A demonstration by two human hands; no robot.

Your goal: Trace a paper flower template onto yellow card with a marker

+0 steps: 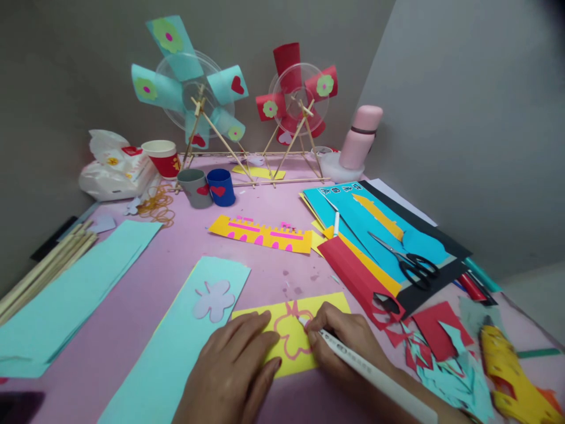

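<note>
My right hand (338,341) grips a white marker pen (371,371), its tip on a yellow paper (333,303) that bears a butterfly outline in orange-red. My left hand (238,359) lies with fingers stretched out on the left part of that sheet, pressing it to the table. Left of the sheet, a pale lilac butterfly cutout (215,300) rests on a long light-blue paper strip (170,335). Farther back lies an orange strip with pink shapes (260,234).
Black-handled scissors (410,259) lie on coloured sheets at right, near paper scraps (457,371) and a yellow glue gun (512,371). Two paper windmills (200,97) stand at the back, beside a pink bottle (359,138). Small grey (194,191) and blue cups (224,197) stand before them.
</note>
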